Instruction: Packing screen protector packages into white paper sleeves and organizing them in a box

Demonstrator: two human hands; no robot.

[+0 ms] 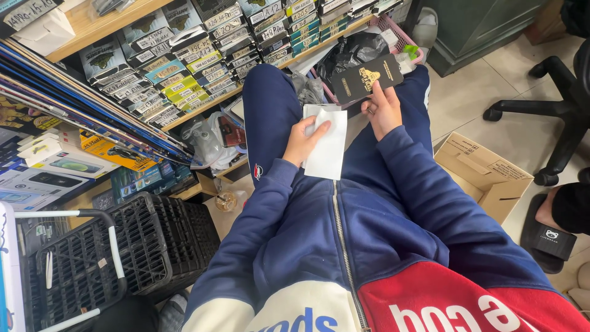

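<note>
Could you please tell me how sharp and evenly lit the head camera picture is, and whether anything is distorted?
Head view: even indoor light, soft shadows, no strong glare; the left hand with its white paper and the right hand with the black packet are sharp; wide-angle bending shows at the edges, where the shelf slants steeply; the black crate sits darker.

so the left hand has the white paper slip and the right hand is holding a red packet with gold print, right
Not quite: the packet in the right hand is black with gold print, not red, as the head view shows. The left hand does hold the white paper slip.
</note>
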